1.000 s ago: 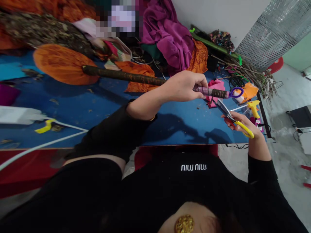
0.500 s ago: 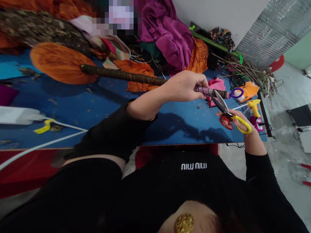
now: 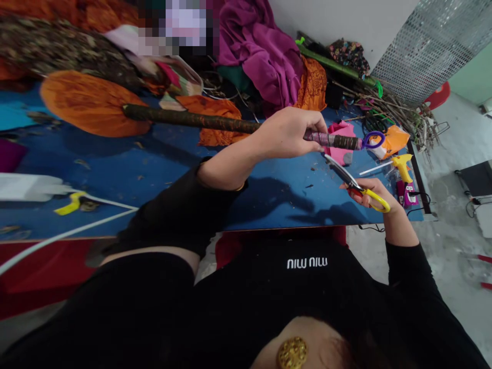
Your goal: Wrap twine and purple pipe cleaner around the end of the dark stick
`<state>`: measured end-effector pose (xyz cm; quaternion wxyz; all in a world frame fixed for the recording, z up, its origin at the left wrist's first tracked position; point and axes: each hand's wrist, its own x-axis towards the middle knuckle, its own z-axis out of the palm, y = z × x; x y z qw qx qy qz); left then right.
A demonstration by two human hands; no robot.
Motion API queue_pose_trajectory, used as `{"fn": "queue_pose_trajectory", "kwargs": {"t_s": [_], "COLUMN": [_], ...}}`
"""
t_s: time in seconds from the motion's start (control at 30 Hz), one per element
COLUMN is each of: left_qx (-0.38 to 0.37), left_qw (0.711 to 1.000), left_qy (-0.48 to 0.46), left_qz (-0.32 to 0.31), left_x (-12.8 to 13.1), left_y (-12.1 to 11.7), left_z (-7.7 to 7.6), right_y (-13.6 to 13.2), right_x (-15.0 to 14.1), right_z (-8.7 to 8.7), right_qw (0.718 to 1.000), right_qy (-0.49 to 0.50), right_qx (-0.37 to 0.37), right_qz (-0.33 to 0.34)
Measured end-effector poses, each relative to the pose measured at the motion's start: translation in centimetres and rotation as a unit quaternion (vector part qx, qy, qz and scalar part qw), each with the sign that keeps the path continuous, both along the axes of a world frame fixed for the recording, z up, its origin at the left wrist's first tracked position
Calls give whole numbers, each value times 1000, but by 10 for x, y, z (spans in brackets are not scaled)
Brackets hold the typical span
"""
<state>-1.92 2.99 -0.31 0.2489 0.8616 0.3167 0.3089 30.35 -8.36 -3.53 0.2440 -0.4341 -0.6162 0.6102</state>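
Observation:
My left hand (image 3: pixel 294 132) is closed round a dark wooden stick (image 3: pixel 200 121) held above the table. An orange cloth-covered oval (image 3: pixel 86 105) is fixed to the stick's far left end. Pink-purple wrapping (image 3: pixel 325 139) covers part of the stick beside my fingers, and a purple ring (image 3: pixel 373 139) hangs at the right tip. My right hand (image 3: pixel 371 190) grips scissors (image 3: pixel 348 177) with a yellow and a red handle. Their blades are together and point up and left, just below the wrapped part, apart from it. Pink fabric (image 3: pixel 340 146) lies behind the stick.
A yellow glue gun (image 3: pixel 403 166) lies by the right edge of the blue table (image 3: pixel 265 205). Purple cloth (image 3: pixel 261 56), bundled twigs (image 3: pixel 400 105) and a leafy heap (image 3: pixel 69 54) line the back. A white cable (image 3: pixel 57 236) crosses at the left.
The scissors' blades have gone from spread around the wrapped part of the stick to together, and dropped slightly below it. My left hand keeps hold of the stick.

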Motion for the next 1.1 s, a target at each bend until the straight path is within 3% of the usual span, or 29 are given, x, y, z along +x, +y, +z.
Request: {"fn": "queue_pose_trajectory", "kwargs": {"t_s": [0.1, 0.17, 0.27, 0.37, 0.47, 0.57, 0.67, 0.77, 0.9, 1.1], "left_qx": [6, 8, 7, 12, 18, 15, 32, 70, 115, 93], "left_qw": [1000, 1000, 999, 995, 989, 986, 984, 978, 968, 983], "left_qy": [2, 6, 3, 7, 29, 45, 62, 96, 136, 111], "left_qz": [13, 18, 46, 99, 147, 159, 161, 172, 178, 114], "left_x": [-1, -1, 4, 11, 19, 23, 25, 27, 29, 20], "left_y": [-1, -2, -7, -15, -20, -21, -18, -16, -16, -14], "left_z": [3, 5, 7, 6, 2, -2, -7, -10, -12, -9], "right_y": [-4, -9, -17, -14, 5, 37, 71, 100, 124, 133], "right_x": [13, 27, 48, 58, 52, 36, 18, 3, -8, -10], "right_z": [12, 19, 23, 14, -2, -16, -20, -21, -25, -31], "right_qw": [996, 988, 971, 947, 915, 866, 807, 768, 739, 726], "right_qy": [-81, -143, -203, -210, -209, -291, -429, -512, -567, -598], "right_qx": [21, 57, 94, 117, 161, 200, 203, 179, 161, 172], "right_qz": [44, 21, -87, -213, -306, -354, -351, -339, -326, -294]}}
